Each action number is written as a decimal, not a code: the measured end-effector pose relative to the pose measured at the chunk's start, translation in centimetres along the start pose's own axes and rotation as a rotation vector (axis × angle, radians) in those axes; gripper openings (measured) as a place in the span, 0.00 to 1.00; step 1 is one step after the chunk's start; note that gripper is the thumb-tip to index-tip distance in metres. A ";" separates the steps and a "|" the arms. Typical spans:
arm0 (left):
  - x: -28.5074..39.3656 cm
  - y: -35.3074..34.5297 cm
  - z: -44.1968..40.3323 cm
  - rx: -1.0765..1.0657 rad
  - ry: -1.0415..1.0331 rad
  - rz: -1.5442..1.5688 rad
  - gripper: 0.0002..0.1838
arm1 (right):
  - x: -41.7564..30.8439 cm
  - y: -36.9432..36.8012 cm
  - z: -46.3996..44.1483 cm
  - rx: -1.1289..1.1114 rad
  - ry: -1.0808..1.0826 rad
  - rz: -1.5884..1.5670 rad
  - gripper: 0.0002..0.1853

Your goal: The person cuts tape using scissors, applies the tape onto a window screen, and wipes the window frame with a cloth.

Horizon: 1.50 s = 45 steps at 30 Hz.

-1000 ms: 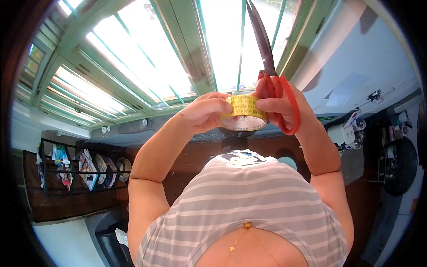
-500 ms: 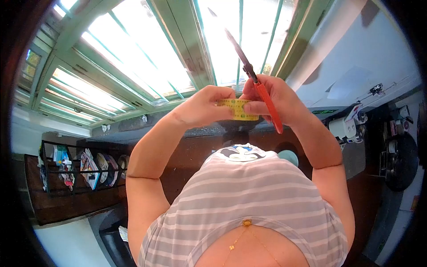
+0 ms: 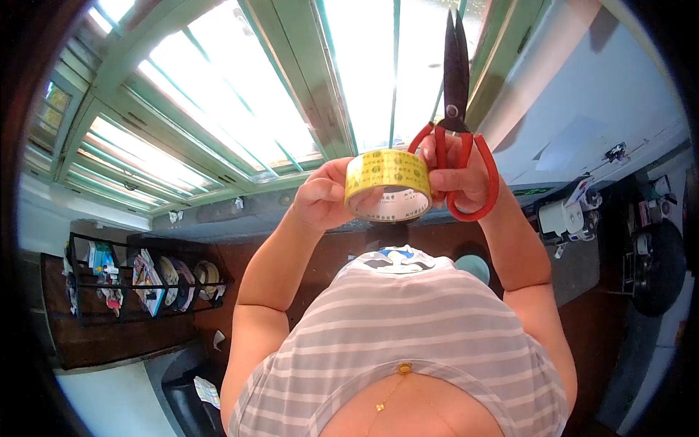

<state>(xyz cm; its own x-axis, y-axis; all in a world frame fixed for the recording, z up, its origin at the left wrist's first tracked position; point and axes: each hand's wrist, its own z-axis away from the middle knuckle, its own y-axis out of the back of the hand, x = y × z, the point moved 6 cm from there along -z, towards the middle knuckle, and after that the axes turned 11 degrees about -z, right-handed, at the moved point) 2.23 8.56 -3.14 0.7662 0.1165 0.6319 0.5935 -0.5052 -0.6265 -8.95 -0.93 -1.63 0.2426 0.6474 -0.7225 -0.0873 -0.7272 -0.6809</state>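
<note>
Window (image 3: pixel 364 80) with bars fills the far side, bright behind both hands. Striped shirt (image 3: pixel 415 313) on the person's body is at the near side, and the hands are up in front of it.

Big scissors (image 3: pixel 453 113) with red handles are in the right hand (image 3: pixel 470 175). They stand long-ways from near to far: the handles are by the hand, and the dark blades point away to the far side. The blades are almost together, with a thin gap at the tips. The right fingers grip the handles, but I cannot tell which fingers go through the loops.

The left hand (image 3: pixel 320 197) grips the left edge of a roll of yellow tape (image 3: pixel 388 171), and some of its fingers seem to reach into the hole.

The roll is up in the air between the two hands, left of the scissors. Its round hole faces the near side, and its yellow outside, with green marks, faces up and far. Neither hand is much nearer, since the right thumb (image 3: pixel 445 179) is at the roll's right edge. The blades point past the roll, not at it. I cannot see the tape's loose end.
</note>
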 end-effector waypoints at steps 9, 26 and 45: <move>0.1 1.0 -0.3 -0.068 -0.061 -0.021 0.12 | 1.8 -0.3 -0.4 -0.107 0.059 -0.103 0.12; 0.6 1.4 0.2 0.199 0.456 -0.904 0.05 | 0.7 -1.8 0.2 0.275 -0.160 0.568 0.12; -1.0 1.4 1.1 0.011 -0.018 -0.163 0.21 | 0.4 1.6 0.6 -0.023 -0.058 -0.111 0.13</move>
<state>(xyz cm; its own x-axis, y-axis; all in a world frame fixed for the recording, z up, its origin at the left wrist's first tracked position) 2.61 8.66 -5.14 0.6636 0.2112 0.7176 0.7131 -0.4686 -0.5215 -9.53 -1.67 -3.07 0.1927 0.7361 -0.6489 -0.0403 -0.6548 -0.7547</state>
